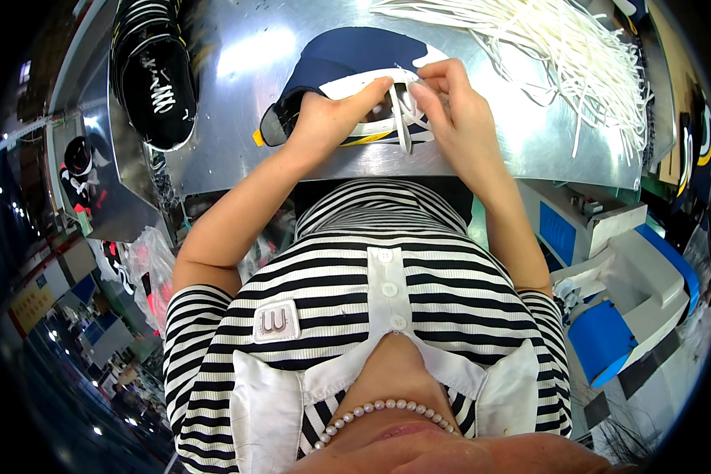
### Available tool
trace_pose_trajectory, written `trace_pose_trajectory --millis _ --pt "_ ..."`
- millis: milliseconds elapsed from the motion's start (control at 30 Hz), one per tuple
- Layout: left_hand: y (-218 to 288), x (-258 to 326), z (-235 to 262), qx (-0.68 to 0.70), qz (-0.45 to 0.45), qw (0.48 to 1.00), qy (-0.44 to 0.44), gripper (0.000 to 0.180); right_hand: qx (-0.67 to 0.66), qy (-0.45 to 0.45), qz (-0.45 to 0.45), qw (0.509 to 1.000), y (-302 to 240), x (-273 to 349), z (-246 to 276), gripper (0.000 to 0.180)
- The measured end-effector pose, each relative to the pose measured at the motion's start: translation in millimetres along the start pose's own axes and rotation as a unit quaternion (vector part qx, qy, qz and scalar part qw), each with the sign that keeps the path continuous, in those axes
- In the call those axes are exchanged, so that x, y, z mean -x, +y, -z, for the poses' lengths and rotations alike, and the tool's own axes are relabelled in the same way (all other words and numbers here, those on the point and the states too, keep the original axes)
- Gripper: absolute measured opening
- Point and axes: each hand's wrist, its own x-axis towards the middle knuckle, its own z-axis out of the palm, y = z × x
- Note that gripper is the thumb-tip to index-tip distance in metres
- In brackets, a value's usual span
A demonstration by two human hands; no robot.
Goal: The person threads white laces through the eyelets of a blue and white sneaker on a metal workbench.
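Observation:
A navy shoe upper point(355, 55) with white trim and yellow accents lies on the metal table in front of me. My left hand point(332, 118) grips its white edge, thumb stretched along the top and fingers tucked under, partly hidden. Beside it, my right hand point(457, 110) has thumb and forefinger bent toward each other at the eyelet edge, close to a white shoelace point(401, 126). Loops of that lace hang over the near side of the upper. Whether the right fingertips pinch the lace is hard to see, though they are closed around that spot.
A big heap of loose white shoelaces point(561, 63) covers the table's right side. Stacked black shoe uppers point(156, 87) stand at the left edge of the metal table point(229, 158). Below right is a white and blue machine point(608, 308); a clear plastic bag point(152, 265) hangs lower left.

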Motion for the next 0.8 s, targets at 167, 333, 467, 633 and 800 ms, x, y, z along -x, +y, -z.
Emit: trace_pose_trajectory --millis 167,333,467,633,800 --pt "2.1 1.9 -2.2 -0.004 0.014 1.000 0.012 0.019 0.060 -0.027 0.046 0.997 6.6 -0.1 10.6 0.013" --pt "-1.0 1.8 -2.6 -0.008 -0.020 1.000 -0.013 0.018 0.087 -0.047 0.044 0.994 5.1 -6.7 15.4 0.012" --pt "-0.1 0.2 -1.9 -0.026 -0.021 0.999 -0.035 0.017 0.041 -0.058 0.022 0.997 6.1 -8.8 17.2 0.014" --pt "2.1 0.9 -2.0 -0.018 -0.020 0.999 -0.039 0.018 0.044 -0.063 0.032 0.997 8.7 -9.6 19.0 0.014" --pt "-0.2 -1.1 -1.3 -0.024 -0.018 0.999 -0.040 0.018 0.029 -0.065 0.017 0.997 6.8 -7.6 21.1 0.015"
